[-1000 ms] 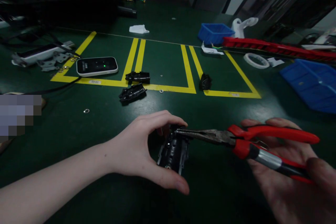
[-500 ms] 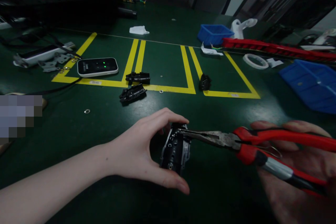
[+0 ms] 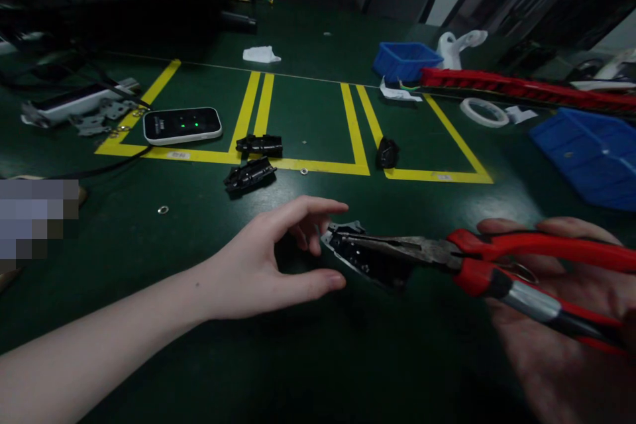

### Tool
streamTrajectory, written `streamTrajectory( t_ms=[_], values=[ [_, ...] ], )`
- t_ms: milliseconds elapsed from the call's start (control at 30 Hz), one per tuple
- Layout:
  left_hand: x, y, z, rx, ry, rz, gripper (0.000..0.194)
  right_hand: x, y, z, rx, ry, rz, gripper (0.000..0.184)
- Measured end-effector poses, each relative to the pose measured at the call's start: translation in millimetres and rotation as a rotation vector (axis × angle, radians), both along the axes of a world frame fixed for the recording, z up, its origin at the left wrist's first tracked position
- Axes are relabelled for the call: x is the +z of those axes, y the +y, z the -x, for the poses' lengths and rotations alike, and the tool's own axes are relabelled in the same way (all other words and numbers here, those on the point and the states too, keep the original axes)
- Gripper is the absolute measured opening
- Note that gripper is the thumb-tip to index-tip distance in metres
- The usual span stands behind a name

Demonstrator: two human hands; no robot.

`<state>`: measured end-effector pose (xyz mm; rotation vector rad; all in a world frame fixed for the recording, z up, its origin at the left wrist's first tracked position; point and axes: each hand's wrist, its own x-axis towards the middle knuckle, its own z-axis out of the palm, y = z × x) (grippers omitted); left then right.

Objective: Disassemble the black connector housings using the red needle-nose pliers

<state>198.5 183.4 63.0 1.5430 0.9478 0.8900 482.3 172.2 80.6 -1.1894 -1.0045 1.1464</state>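
Note:
My left hand [image 3: 268, 262] is open, thumb and fingers apart, just left of a black molded part [image 3: 385, 269] with small shiny spots along it. The part lies tilted and a little blurred, with no clear grip of my left fingers on it. In my right hand [image 3: 554, 364] are red-handled long-nose pliers [image 3: 472, 269]. Their jaws point left and their tips touch the upper left end of the part; whether they pinch it I cannot make out.
Two similar black parts [image 3: 251, 173] and a darker black piece [image 3: 387, 153] lie by the yellow tape [image 3: 328, 166]. Metal rings [image 3: 163, 210] dot the green table. A white-rimmed device [image 3: 183, 126] sits left; blue bins [image 3: 589, 159] and a tape roll [image 3: 484, 112] are right.
My left hand has let go of the black part, its fingers now apart from it. The part has turned and shifted right beneath the pliers. My right hand and the pliers have moved slightly right.

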Motion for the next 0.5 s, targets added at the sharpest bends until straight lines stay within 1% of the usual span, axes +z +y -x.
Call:
streamTrajectory(
  t_ms=[100, 200, 300, 400, 500],
  values=[
    [0.5, 3, 1, -0.024, -0.018, 0.029, 0.049, 2.6, 2, 5, -0.001, -0.005, 0.013, 0.046],
    [1.3, 4, 1, -0.015, -0.035, 0.076, 0.042, 5.7, 3, 12, 0.015, -0.011, 0.027, 0.048],
    [2.2, 3, 0, -0.002, -0.054, 0.111, 0.038, 7.9, 3, 16, 0.002, -0.022, 0.028, 0.049],
    [3.4, 3, 0, -0.005, -0.054, 0.104, 0.04, 9.4, 4, 18, 0.005, -0.022, 0.052, 0.049],
    [4.5, 4, 1, -0.069, -0.039, 0.096, 0.046, 10.2, 6, 18, 0.033, 0.001, 0.071, 0.045]
  ],
)
